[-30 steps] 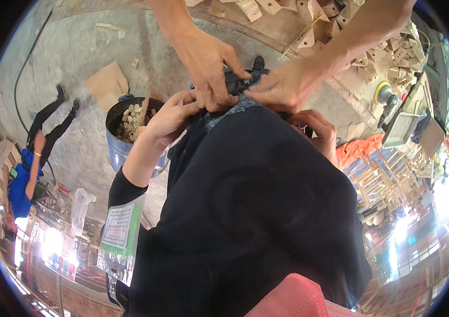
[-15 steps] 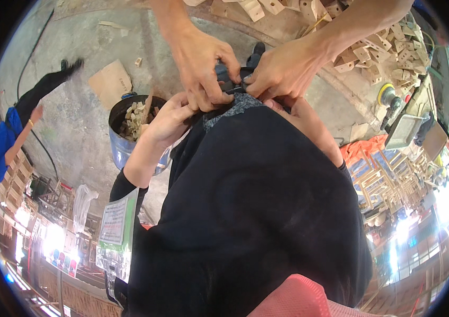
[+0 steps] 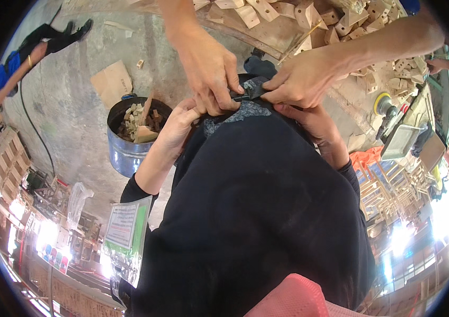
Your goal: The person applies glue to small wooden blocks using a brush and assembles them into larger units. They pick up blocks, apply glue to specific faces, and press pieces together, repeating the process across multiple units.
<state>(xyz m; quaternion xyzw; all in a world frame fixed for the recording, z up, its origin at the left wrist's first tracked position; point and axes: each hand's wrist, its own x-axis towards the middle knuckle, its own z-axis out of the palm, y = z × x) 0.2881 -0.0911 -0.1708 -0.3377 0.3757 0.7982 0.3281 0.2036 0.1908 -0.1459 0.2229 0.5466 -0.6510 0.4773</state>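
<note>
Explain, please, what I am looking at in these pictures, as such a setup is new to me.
There is no machine here, only people. The view comes from the left of two fisheye cameras on a person's head, looking down, so straight edges bend near the rim. The wearer's left hand and right hand are at the waist of a black shirt; their grip is partly hidden. The other hands, coming from the top, are another person's and hold a dark strap there. On the floor are a bin of wood scraps and some cardboard.
</note>
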